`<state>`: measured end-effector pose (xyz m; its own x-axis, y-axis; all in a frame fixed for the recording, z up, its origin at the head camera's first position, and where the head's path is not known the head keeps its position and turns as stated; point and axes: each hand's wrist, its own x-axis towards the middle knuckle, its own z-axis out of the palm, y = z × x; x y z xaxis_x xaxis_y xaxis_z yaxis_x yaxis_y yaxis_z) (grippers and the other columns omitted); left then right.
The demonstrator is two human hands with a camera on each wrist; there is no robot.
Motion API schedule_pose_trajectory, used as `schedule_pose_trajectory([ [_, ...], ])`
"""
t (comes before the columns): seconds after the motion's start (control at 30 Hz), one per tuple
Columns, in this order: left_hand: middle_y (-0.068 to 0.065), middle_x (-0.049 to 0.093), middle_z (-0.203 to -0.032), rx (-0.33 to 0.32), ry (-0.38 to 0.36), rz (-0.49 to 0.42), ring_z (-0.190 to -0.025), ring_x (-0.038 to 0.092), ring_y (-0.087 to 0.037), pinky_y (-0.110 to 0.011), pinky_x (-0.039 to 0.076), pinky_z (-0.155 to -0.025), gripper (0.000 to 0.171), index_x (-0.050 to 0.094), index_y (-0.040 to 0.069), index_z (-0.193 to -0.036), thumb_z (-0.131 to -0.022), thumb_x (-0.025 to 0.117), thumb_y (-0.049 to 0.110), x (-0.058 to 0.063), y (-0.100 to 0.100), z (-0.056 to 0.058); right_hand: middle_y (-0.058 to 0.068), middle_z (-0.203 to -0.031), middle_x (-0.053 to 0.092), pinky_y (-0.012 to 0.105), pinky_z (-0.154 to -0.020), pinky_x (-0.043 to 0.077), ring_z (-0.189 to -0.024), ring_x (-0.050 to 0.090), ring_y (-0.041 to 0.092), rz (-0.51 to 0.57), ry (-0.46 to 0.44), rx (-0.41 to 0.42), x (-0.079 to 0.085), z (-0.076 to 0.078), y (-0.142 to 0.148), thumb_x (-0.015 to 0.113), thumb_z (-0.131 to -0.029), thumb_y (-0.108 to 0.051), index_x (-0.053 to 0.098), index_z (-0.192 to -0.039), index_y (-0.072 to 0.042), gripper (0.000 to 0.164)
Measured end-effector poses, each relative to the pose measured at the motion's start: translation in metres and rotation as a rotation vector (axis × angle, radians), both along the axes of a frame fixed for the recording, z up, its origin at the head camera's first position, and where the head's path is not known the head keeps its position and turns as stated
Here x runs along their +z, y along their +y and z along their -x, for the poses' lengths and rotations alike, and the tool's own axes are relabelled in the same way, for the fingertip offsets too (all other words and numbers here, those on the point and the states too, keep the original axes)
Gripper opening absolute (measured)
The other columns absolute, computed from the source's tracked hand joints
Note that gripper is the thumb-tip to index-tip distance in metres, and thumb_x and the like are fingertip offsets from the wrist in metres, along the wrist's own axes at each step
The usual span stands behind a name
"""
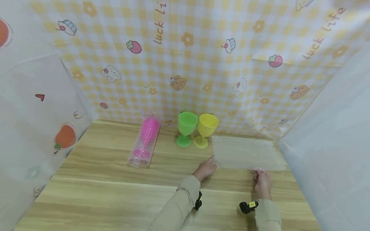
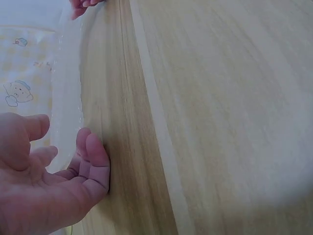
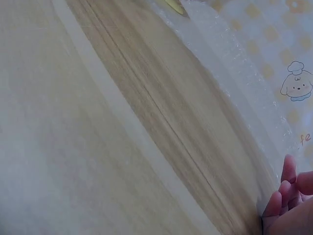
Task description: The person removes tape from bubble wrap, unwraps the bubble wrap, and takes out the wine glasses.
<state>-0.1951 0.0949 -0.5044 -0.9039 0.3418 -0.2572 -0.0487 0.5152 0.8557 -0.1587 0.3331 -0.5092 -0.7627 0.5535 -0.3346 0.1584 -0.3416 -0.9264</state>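
Note:
A clear sheet of bubble wrap point(image 1: 245, 152) lies flat on the wooden tabletop, right of a yellow goblet point(image 1: 208, 125). At the sheet's near left corner is my left hand point(image 1: 206, 168), its fingers loosely bent; the left wrist view shows the thumb apart from the index finger. Farther right, my right hand point(image 1: 263, 183) pinches the near edge of the wrap, fingertips right at it in the right wrist view. A green goblet point(image 1: 187, 123) stands upright beside the yellow one. To their left lies a pink goblet-shaped piece point(image 1: 146, 138) rolled up in bubble wrap.
A checked cloth backdrop point(image 1: 188, 61) rises behind the goblets and the sheet. Pale cloth walls point(image 1: 326, 138) close in both sides of the tabletop point(image 1: 110, 199). The right end of the sheet comes close to the right wall.

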Motion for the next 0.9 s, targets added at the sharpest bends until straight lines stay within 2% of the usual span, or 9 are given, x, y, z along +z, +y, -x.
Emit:
schedule_pose_trajectory([
  [0.13,-0.016,0.04,-0.144,-0.019,-0.008,0.014,-0.132,0.038,-0.033,-0.046,0.034,-0.109,0.054,0.026,0.012,-0.147,-0.098,0.043,0.026,0.004,0.001,0.002,-0.013,-0.058,0.058,0.011,-0.051,0.041,-0.056,0.047,0.0,-0.032,-0.055,-0.035,0.004,0.004,0.0,0.046,-0.096,-0.007,0.061,-0.065,-0.018,0.036],
  [0.33,-0.016,0.042,-0.143,-0.022,0.011,0.048,-0.131,0.041,-0.032,-0.044,0.035,-0.108,0.052,0.029,0.008,-0.145,-0.098,0.043,0.022,0.008,0.004,0.0,-0.013,-0.056,0.055,0.013,-0.052,0.044,-0.054,0.049,0.0,-0.133,-0.138,-0.037,0.007,0.007,-0.003,0.047,-0.093,-0.003,0.053,-0.081,-0.008,0.014],
  [0.4,-0.015,0.043,-0.142,-0.019,0.015,0.072,-0.131,0.041,-0.033,-0.044,0.034,-0.109,0.051,0.031,0.007,-0.145,-0.097,0.044,0.022,0.009,0.005,-0.002,-0.013,-0.055,0.055,0.013,-0.051,0.044,-0.054,0.05,0.0,-0.166,-0.158,-0.04,0.006,0.007,-0.003,0.046,-0.092,-0.001,0.05,-0.082,-0.006,0.012],
  [0.7,-0.012,0.05,-0.137,-0.029,0.077,0.213,-0.124,0.048,-0.034,-0.041,0.04,-0.103,0.05,0.036,0.007,-0.143,-0.096,0.045,0.023,0.014,0.01,-0.005,-0.01,-0.054,0.054,0.017,-0.049,0.045,-0.051,0.05,0.004,-0.207,-0.199,-0.049,0.003,0.011,0.0,0.046,-0.085,0.004,0.049,-0.072,-0.007,0.018],
  [0.9,-0.017,0.055,-0.131,-0.014,0.086,0.275,-0.118,0.052,-0.036,-0.042,0.044,-0.097,0.052,0.035,0.011,-0.143,-0.096,0.047,0.026,0.011,0.013,-0.005,-0.011,-0.051,0.05,0.016,-0.045,0.043,-0.048,0.047,0.003,-0.233,-0.215,-0.07,0.001,0.014,0.002,0.046,-0.083,0.005,0.048,-0.068,-0.007,0.02],
])
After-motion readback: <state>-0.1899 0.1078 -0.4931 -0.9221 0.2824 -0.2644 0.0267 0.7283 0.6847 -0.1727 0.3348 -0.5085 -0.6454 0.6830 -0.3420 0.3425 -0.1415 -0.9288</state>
